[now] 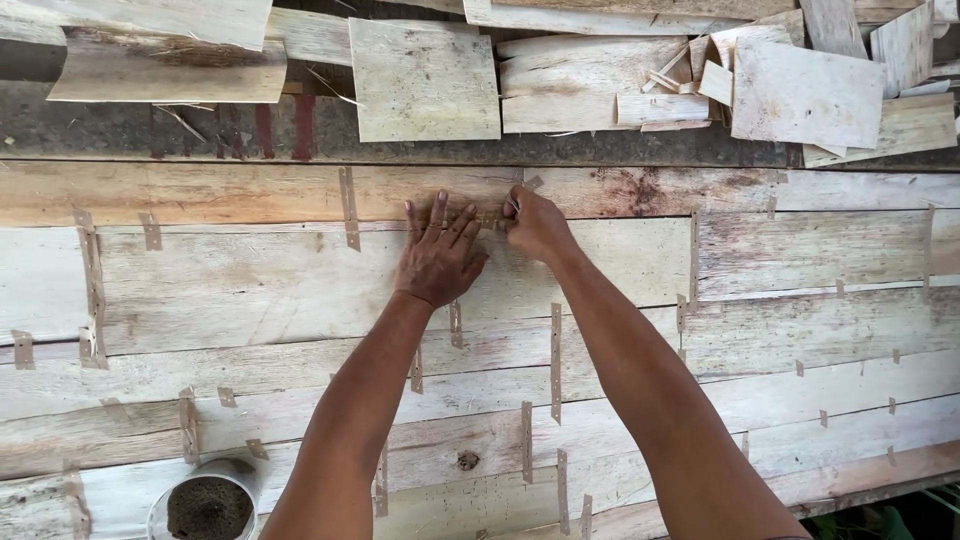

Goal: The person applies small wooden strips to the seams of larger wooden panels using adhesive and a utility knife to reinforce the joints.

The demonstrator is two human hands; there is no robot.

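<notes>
Here the left hand (437, 255) lies spread flat, pinning the veneer sheet (280, 285), while the right hand (535, 225) just beside it pinches a tape strip (489, 217) across the seam.

Both forearms bare — no sleeves, no gloves; left hand (438, 255), right hand (535, 225) seemingly ringless.

The small strip (489, 217) between the two hands is too small to tell apart — the right hand (533, 226) curls over its end. The round white container (207, 500) is cut off by the bottom edge, and both forearms too.
</notes>
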